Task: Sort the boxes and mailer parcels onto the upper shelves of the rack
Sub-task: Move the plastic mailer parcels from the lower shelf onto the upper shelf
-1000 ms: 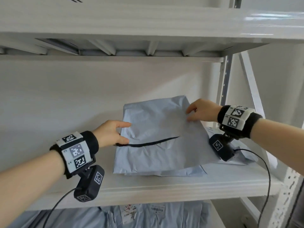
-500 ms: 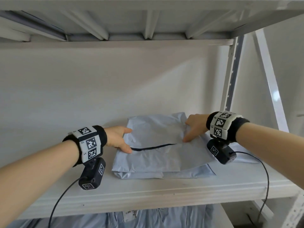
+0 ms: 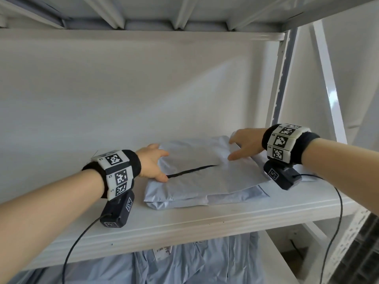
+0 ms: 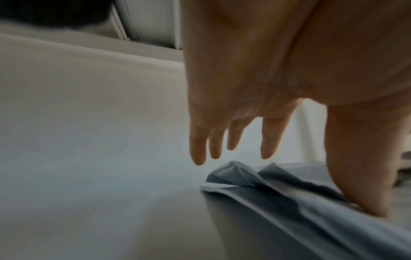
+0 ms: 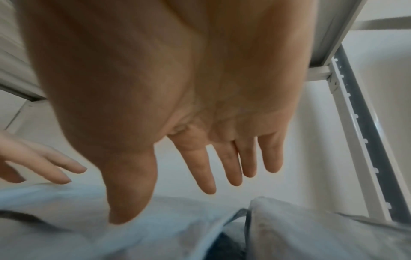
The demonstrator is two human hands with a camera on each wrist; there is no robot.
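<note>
A pale blue mailer parcel (image 3: 196, 171) with a black strip lies flat on top of other pale blue mailers (image 3: 205, 198) on the white rack shelf (image 3: 184, 222). My left hand (image 3: 152, 165) is at the parcel's left edge with straight fingers; its thumb (image 4: 364, 176) touches the mailer (image 4: 289, 202) while the fingers hover above it. My right hand (image 3: 244, 146) is at the parcel's far right corner, fingers spread and straight (image 5: 222, 167) over the mailer (image 5: 166, 228), the thumb tip resting on it. Neither hand grips anything.
A white wall closes the back of the shelf. The rack's upright post (image 3: 281, 83) and a diagonal brace (image 3: 328, 83) stand at the right. The underside of the shelf above (image 3: 164, 13) is overhead. More blue mailers (image 3: 174, 263) fill the lower level.
The parcel has been lowered flat onto the stack. Both hands have let go and opened, their fingers lifting off its edges.
</note>
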